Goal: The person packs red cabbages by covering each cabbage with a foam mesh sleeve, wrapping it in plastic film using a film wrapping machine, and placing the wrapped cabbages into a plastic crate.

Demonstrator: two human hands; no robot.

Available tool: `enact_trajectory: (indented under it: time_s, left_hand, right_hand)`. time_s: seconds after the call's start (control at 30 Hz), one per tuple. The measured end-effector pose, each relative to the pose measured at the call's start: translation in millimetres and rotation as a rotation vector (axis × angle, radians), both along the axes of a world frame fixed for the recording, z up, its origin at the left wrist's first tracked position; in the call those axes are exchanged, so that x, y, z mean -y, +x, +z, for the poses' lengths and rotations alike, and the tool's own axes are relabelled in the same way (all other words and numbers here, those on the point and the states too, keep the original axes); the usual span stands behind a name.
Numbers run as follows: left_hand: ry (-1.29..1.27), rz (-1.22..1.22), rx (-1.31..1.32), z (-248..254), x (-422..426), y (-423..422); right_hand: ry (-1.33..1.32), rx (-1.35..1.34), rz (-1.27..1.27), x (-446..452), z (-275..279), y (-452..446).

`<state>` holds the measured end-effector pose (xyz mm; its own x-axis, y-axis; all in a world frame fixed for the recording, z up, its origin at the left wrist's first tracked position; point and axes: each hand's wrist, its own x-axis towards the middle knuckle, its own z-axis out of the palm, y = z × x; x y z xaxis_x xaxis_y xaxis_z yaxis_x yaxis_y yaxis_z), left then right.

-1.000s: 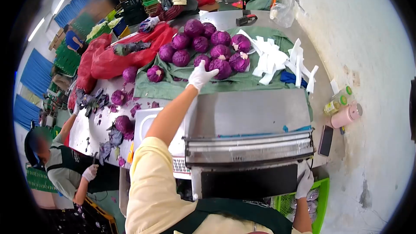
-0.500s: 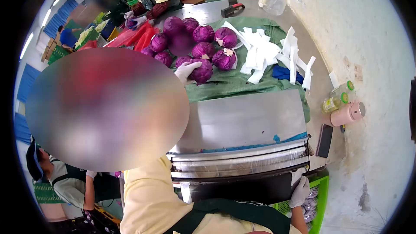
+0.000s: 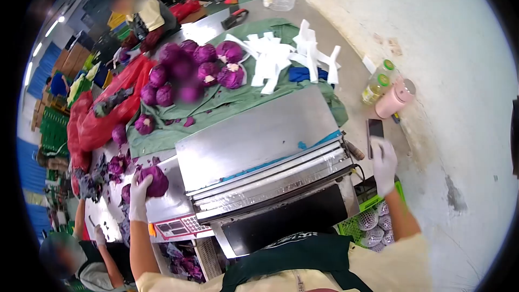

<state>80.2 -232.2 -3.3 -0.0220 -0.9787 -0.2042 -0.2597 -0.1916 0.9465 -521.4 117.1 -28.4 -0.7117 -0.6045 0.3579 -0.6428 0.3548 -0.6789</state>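
My left hand [image 3: 139, 197], in a white glove, grips a red cabbage [image 3: 156, 181] above the white scale [image 3: 175, 205], left of the wrapping machine [image 3: 259, 140]. My right hand [image 3: 384, 166], gloved too, is raised near the dark phone [image 3: 375, 128], right of the machine; its fingers are partly bent and blurred, and I cannot make out anything in them. Behind the machine, several red cabbages [image 3: 205, 54] are grouped on a green cloth [image 3: 216, 105]. White strips [image 3: 268, 59] lie to their right.
A pink bottle [image 3: 396, 99] and glass bottles [image 3: 375, 85] stand by the wall. A green crate [image 3: 354, 226] with wrapped cabbages is below right. One co-worker [image 3: 146, 16] is across the table, another [image 3: 92, 259] at lower left. Red net bags [image 3: 102, 124] lie left.
My left hand has brought a cabbage from the cloth toward me, over the scale. My right hand has risen from the machine's right edge toward the phone. The view has turned.
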Motion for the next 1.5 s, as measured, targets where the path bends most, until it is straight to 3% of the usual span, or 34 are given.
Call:
enact_trajectory:
  time_s: [0.03, 0.1, 0.17, 0.23, 0.3, 0.37, 0.43, 0.53, 0.6, 0.67, 0.7, 0.73, 0.77, 0.8, 0.83, 0.87, 0.9, 0.93, 1.0, 1.07, 1.13, 1.2, 1.27, 1.3, 1.33, 1.4, 1.47, 1.5]
  left_hand:
    - [0.028, -0.013, 0.006, -11.0, -3.6, 8.0]
    - [0.049, -0.046, 0.060, -28.9, -9.2, 15.9]
    - [-0.094, -0.102, 0.231, -53.8, -6.9, 24.4]
    - [-0.298, -0.090, 0.362, -55.0, -17.6, 19.2]
    - [-0.476, -0.039, 0.637, -34.9, -38.1, -3.8]
    - [-0.394, -0.006, 0.697, -20.2, -54.6, -16.7]
    - [-0.374, 0.046, 0.459, -49.2, -53.2, -4.0]
    - [-0.365, 0.072, 0.346, -65.9, -54.0, 3.1]
    - [-0.413, 0.138, 0.345, -66.7, -59.5, -0.5]
    - [-0.407, 0.198, 0.203, -42.0, -70.2, -22.8]
    - [-0.483, 0.281, 0.319, -47.8, -69.9, -18.1]
    - [-0.554, 0.368, 0.438, -54.4, -71.7, -11.8]
    - [-0.598, 0.454, 0.342, -34.4, -85.0, -30.5]
    - [-0.605, 0.520, 0.209, -15.9, -96.8, -48.2]
    - [-0.649, 0.398, 0.044, 19.1, -114.8, -76.6]
    - [-0.545, 0.389, 0.024, 51.6, -136.2, -112.1]
    - [-0.515, 0.244, -0.195, 50.4, -150.7, -133.0]
    - [-0.508, 0.136, -0.197, 57.7, -167.3, -160.1]
    - [-0.454, 0.059, -0.392, 77.1, -207.1, -229.8]
    - [-0.264, -0.081, -0.353, 66.7, -229.2, -247.5]
    - [-0.222, 0.060, -0.545, 38.3, -241.3, -254.8]
    - [-0.167, 0.115, -0.579, 40.4, -257.3, -249.4]
    - [-0.237, 0.246, -0.674, 39.7, -268.7, -244.2]
    - [-0.278, 0.322, -0.778, 41.9, -270.3, -241.7]
    - [-0.178, 0.381, -0.766, 40.4, -272.4, -236.2]
    - [-0.173, 0.341, -0.749, 33.3, -274.3, -229.9]
    - [-0.111, 0.346, -0.803, 30.2, -279.5, -232.8]
    - [-0.311, 0.388, -0.570, 27.4, -278.3, -229.6]
  right_hand:
    - [-0.035, -0.152, 0.127, 26.9, 2.5, -21.3]
    - [0.165, -0.278, 0.179, 81.3, 0.0, -62.5]
    - [0.274, -0.377, 0.188, 135.0, -24.4, -107.2]
    - [0.597, -0.461, 0.197, 193.9, -38.8, -140.7]
    - [0.576, -0.556, 0.252, 229.5, -70.0, -168.6]
    - [0.698, -0.655, 0.201, 259.8, -84.0, -175.5]
    - [0.711, -0.700, 0.231, 284.2, -106.5, -194.0]
    - [0.451, -0.790, 0.346, 313.9, -104.9, -204.6]
    - [0.340, -0.813, 0.326, 321.3, -58.9, -174.7]
    - [-0.064, -0.997, 0.393, 324.3, -9.2, -149.1]
    - [-0.067, -1.000, 0.411, 313.2, 15.7, -127.5]
    - [-0.169, -0.613, 0.421, 301.6, 42.9, -100.1]
    - [-0.256, -0.223, 0.422, 288.2, 71.9, -68.8]
    - [-0.240, -0.111, 0.500, 264.6, 105.5, -31.3]
    - [-0.217, 0.003, 0.579, 238.2, 127.7, 6.5]
    - [-0.218, 0.014, 0.741, 217.5, 132.5, 38.7]
    - [-0.212, 0.030, 0.907, 198.0, 134.3, 68.2]
    - [-0.124, -0.061, 1.094, 181.0, 136.0, 95.1]
    - [0.029, -0.074, 1.295, 152.1, 120.4, 146.6]
    - [0.164, -0.082, 1.320, 132.4, 107.8, 180.7]
    - [0.237, 0.356, 1.255, 122.5, 100.2, 200.0]
    - [0.270, 0.490, 1.280, 116.1, 78.7, 207.6]
    - [0.420, 0.967, 1.239, 114.7, 64.5, 208.4]
    - [0.524, 1.229, 1.209, 115.1, 85.5, 204.9]
    - [0.374, 1.226, 1.502, 123.1, 71.0, 192.0]
    - [0.019, 1.083, 1.320, 105.8, 65.6, 228.5]
    - [-0.001, 1.146, 1.391, 96.5, 57.0, 248.2]
    - [-0.010, 1.158, 1.367, 94.4, 53.3, 252.6]
